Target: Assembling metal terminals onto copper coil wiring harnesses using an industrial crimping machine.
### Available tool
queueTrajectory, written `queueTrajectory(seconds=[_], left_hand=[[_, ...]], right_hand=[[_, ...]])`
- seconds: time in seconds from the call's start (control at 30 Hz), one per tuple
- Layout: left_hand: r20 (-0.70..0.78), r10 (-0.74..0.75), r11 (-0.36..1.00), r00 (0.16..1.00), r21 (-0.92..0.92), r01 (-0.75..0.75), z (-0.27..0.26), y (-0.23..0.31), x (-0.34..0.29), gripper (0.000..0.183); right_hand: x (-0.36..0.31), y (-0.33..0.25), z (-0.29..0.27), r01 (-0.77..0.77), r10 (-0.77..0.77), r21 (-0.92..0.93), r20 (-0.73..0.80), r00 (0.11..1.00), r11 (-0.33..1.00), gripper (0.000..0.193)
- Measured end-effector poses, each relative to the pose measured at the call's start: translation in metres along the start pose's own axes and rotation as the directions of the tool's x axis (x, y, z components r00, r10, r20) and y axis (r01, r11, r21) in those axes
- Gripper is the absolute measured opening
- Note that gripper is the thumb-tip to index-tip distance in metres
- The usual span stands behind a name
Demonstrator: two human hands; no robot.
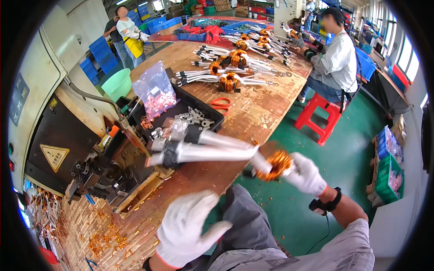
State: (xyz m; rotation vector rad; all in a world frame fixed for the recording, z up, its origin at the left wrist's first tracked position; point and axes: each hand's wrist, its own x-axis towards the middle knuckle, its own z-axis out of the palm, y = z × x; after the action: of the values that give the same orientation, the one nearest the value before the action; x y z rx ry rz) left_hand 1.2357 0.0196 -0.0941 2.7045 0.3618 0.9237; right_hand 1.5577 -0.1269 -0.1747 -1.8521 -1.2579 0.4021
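Observation:
My right hand, in a white glove, is closed on a copper-wound ring coil held past the table's near edge. From the coil, thick white-sleeved leads with black bands stretch left over the bench, slightly blurred. Their far ends hang close to the press machine and the black tray. My left hand, gloved too, is open below the leads, with thumb apart and nothing in it. Loose metal terminals and a clear bag of copper-coloured pieces lie in the tray.
Orange-handled scissors lie beside the tray. Several finished-looking coils with leads are lined up across the wooden table. A co-worker sits at the right on a red stool. Copper scraps litter the floor; a green basin stands behind.

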Motion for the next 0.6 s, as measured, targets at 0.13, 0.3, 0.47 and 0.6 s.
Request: queueTrajectory(seconds=[0.13, 0.3, 0.47, 0.6], left_hand=[[0.079, -0.530, 0.848, 0.844, 0.047, 0.528, -0.004, -0.020, -0.090, 0.058], [-0.029, -0.561, 0.769, 0.827, 0.351, 0.534, -0.008, -0.026, -0.175, 0.054], [-0.124, -0.560, 0.732, 0.819, 0.387, 0.560, 0.005, -0.036, -0.205, 0.052], [-0.165, -0.570, 0.684, 0.805, 0.446, 0.576, 0.010, -0.036, -0.208, 0.049]], right_hand=[[0.079, 0.010, -0.023, -0.115, 0.134, 0.128, -0.150, 0.980, 0.985, 0.034], [0.229, 0.024, -0.049, 0.034, -0.106, -0.248, -0.283, 0.953, 0.968, 0.042], [0.368, -0.010, -0.040, 0.138, -0.457, -0.632, -0.374, 0.807, 0.762, 0.035], [0.424, -0.009, -0.001, 0.060, -0.352, -0.845, -0.155, 0.923, 0.531, 0.030]])
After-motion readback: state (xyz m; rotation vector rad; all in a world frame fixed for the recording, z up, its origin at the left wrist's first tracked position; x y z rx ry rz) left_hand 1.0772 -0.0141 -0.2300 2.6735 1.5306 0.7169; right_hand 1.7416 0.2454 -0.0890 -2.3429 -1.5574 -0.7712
